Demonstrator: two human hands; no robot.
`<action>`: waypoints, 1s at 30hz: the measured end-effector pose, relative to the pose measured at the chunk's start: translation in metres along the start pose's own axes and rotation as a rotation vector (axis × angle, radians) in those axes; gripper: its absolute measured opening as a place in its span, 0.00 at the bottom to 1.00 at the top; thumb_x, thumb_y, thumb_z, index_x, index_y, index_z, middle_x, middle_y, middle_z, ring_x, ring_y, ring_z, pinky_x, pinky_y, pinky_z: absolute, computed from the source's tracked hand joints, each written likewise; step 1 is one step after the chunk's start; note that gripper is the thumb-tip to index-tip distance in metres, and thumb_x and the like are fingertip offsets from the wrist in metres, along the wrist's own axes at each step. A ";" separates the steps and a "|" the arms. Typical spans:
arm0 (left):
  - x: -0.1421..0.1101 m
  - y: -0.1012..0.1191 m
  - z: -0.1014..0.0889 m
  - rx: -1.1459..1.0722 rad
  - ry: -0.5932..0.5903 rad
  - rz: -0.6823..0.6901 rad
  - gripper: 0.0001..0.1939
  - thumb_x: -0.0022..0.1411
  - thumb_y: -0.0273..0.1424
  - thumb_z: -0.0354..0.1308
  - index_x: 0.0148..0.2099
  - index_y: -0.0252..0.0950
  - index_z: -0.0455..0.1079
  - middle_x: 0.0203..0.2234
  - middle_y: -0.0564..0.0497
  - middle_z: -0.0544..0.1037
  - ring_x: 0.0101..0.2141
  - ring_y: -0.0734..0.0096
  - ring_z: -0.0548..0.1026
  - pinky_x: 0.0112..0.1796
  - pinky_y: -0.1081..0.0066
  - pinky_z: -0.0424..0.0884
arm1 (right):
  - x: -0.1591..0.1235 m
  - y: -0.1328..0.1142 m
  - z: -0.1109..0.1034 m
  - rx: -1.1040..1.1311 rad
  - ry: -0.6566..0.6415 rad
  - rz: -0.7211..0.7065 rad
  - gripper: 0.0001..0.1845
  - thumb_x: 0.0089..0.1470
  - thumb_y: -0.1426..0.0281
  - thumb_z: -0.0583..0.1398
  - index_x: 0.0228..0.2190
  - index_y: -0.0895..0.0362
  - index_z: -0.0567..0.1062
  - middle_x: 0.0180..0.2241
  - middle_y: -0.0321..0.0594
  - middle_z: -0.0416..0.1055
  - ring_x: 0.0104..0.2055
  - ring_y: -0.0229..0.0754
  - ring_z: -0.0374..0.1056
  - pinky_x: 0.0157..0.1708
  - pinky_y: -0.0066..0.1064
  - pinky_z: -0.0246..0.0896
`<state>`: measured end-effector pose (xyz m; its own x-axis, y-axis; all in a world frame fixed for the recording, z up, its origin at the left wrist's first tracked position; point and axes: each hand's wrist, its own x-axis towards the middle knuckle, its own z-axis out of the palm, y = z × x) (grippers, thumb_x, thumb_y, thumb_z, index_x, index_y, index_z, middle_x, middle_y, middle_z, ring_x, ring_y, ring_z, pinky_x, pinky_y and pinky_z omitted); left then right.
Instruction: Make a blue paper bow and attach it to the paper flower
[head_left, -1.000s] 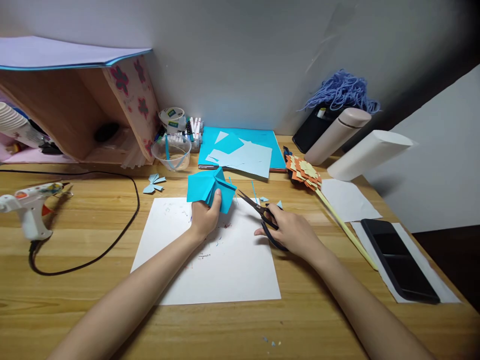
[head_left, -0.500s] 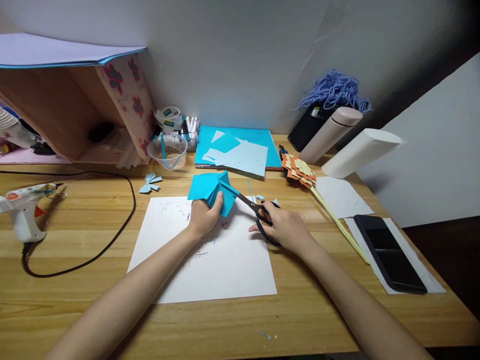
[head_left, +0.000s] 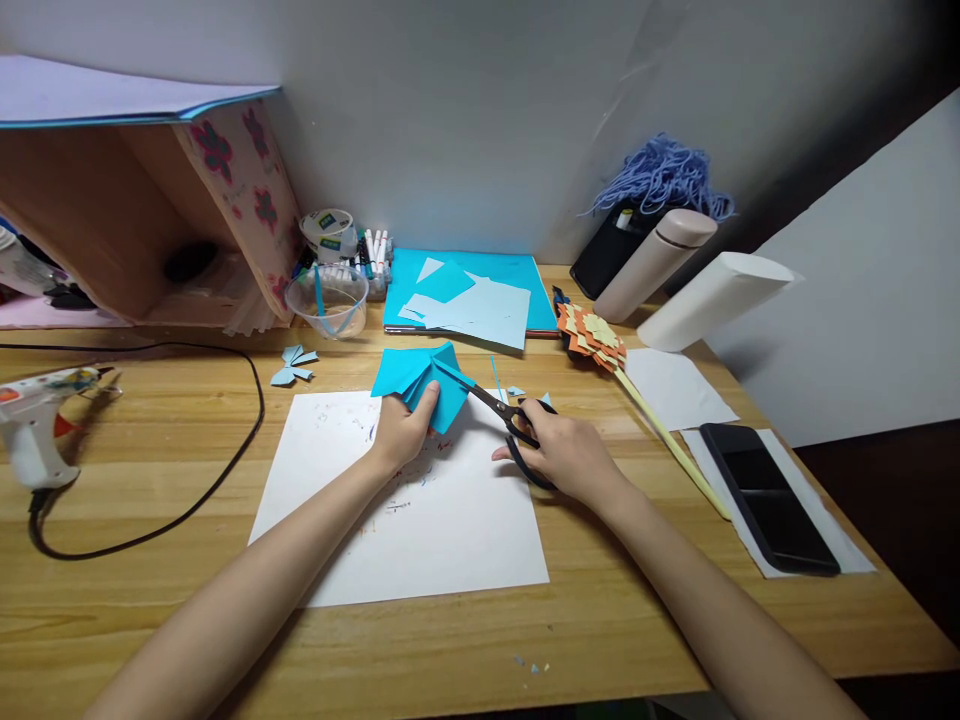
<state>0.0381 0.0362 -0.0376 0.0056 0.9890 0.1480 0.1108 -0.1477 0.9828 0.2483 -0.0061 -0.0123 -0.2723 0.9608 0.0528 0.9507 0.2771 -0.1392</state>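
A folded piece of bright blue paper (head_left: 448, 400) is pinched in my left hand (head_left: 403, 432), thumb on top and the other fingers hidden beneath it. Black-handled scissors (head_left: 501, 407) are gripped in my right hand (head_left: 566, 448), their blades reaching into the paper's right side near a fold. Below both hands lies a white sheet (head_left: 420, 540) with small colour marks. Blue paper scraps (head_left: 515, 391) and a thin blue strip (head_left: 496, 377) rest just beyond the scissors. To the left is a light blue paper bow shape (head_left: 294, 366).
A glue gun (head_left: 37, 430) with a looping black cord lies left. At the back are a clear plastic cup (head_left: 328, 305), markers (head_left: 377, 250) and blue sheets (head_left: 517, 262). On the right are a paper flower (head_left: 592, 338), a flask (head_left: 660, 265) and a phone (head_left: 769, 500).
The whole view has shifted slightly, so things sit a little further left. Both hands keep their holds, and the scissors' blades remain at the same fold of the blue paper.
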 end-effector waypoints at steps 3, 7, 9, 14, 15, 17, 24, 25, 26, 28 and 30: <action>0.001 -0.001 0.000 0.000 0.004 -0.003 0.19 0.58 0.43 0.54 0.22 0.39 0.58 0.11 0.58 0.63 0.13 0.75 0.64 0.16 0.73 0.62 | -0.001 0.002 0.002 -0.004 0.014 0.004 0.24 0.53 0.46 0.51 0.33 0.55 0.65 0.22 0.39 0.72 0.23 0.46 0.70 0.20 0.29 0.40; 0.001 -0.002 0.000 -0.001 0.027 0.003 0.18 0.57 0.43 0.55 0.23 0.38 0.58 0.13 0.57 0.64 0.14 0.75 0.64 0.17 0.73 0.62 | -0.002 0.004 0.004 -0.006 0.039 -0.018 0.24 0.53 0.46 0.51 0.33 0.55 0.66 0.22 0.39 0.72 0.23 0.46 0.70 0.20 0.29 0.41; 0.001 -0.002 0.000 0.000 0.027 0.001 0.18 0.57 0.43 0.56 0.22 0.39 0.58 0.12 0.57 0.64 0.14 0.75 0.63 0.17 0.73 0.62 | -0.002 0.004 0.005 0.004 0.047 -0.021 0.24 0.53 0.46 0.51 0.33 0.55 0.65 0.22 0.39 0.72 0.22 0.45 0.70 0.20 0.29 0.42; 0.000 0.000 0.000 -0.011 0.015 0.000 0.19 0.57 0.43 0.55 0.21 0.39 0.58 0.10 0.57 0.63 0.12 0.75 0.63 0.16 0.73 0.62 | -0.002 0.004 0.004 0.009 0.035 -0.011 0.24 0.52 0.46 0.52 0.31 0.55 0.65 0.22 0.39 0.72 0.22 0.45 0.69 0.20 0.29 0.42; 0.000 0.000 0.000 -0.013 0.018 0.003 0.19 0.57 0.43 0.56 0.21 0.39 0.58 0.10 0.57 0.63 0.12 0.75 0.63 0.16 0.73 0.62 | -0.002 0.004 0.004 0.003 0.034 -0.009 0.24 0.52 0.46 0.52 0.31 0.55 0.65 0.22 0.39 0.72 0.22 0.45 0.69 0.20 0.29 0.42; 0.000 0.000 0.001 -0.012 0.017 0.003 0.19 0.57 0.43 0.55 0.22 0.39 0.58 0.11 0.57 0.63 0.12 0.75 0.64 0.15 0.73 0.62 | -0.002 0.003 0.003 -0.009 0.037 -0.010 0.25 0.52 0.46 0.52 0.31 0.55 0.66 0.23 0.40 0.72 0.22 0.45 0.69 0.20 0.29 0.42; 0.000 -0.004 0.000 -0.001 0.018 -0.005 0.19 0.57 0.45 0.55 0.22 0.39 0.58 0.11 0.58 0.63 0.13 0.75 0.64 0.16 0.72 0.64 | -0.001 0.002 0.002 -0.023 0.016 -0.006 0.25 0.51 0.46 0.53 0.33 0.56 0.65 0.26 0.41 0.74 0.25 0.47 0.71 0.20 0.30 0.42; 0.000 -0.004 0.000 -0.001 0.012 -0.005 0.19 0.57 0.45 0.55 0.22 0.39 0.58 0.11 0.58 0.63 0.13 0.75 0.64 0.17 0.72 0.64 | 0.000 0.002 0.002 -0.022 0.012 -0.007 0.25 0.51 0.46 0.53 0.33 0.56 0.65 0.26 0.41 0.74 0.25 0.47 0.71 0.20 0.29 0.42; 0.000 -0.004 0.000 -0.001 0.005 -0.005 0.19 0.57 0.45 0.55 0.22 0.39 0.58 0.11 0.58 0.63 0.13 0.75 0.65 0.17 0.72 0.64 | 0.000 0.002 0.002 -0.021 0.011 -0.007 0.25 0.51 0.46 0.53 0.33 0.56 0.65 0.26 0.41 0.74 0.26 0.47 0.71 0.20 0.29 0.42; 0.001 -0.004 0.000 0.000 -0.004 0.001 0.19 0.58 0.45 0.54 0.22 0.38 0.58 0.11 0.58 0.63 0.13 0.75 0.65 0.17 0.72 0.64 | 0.000 0.001 0.001 -0.019 0.012 -0.009 0.25 0.52 0.46 0.53 0.33 0.56 0.65 0.25 0.41 0.73 0.25 0.47 0.71 0.20 0.29 0.42; 0.001 -0.004 0.000 -0.001 -0.003 0.004 0.19 0.57 0.45 0.55 0.23 0.38 0.58 0.12 0.58 0.63 0.13 0.75 0.65 0.17 0.72 0.64 | 0.000 0.001 0.001 -0.018 0.014 -0.007 0.25 0.51 0.46 0.53 0.33 0.56 0.65 0.24 0.40 0.73 0.24 0.46 0.71 0.20 0.29 0.41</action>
<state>0.0381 0.0375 -0.0411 0.0088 0.9884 0.1516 0.1102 -0.1516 0.9823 0.2490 -0.0059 -0.0136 -0.2765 0.9587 0.0672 0.9515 0.2829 -0.1212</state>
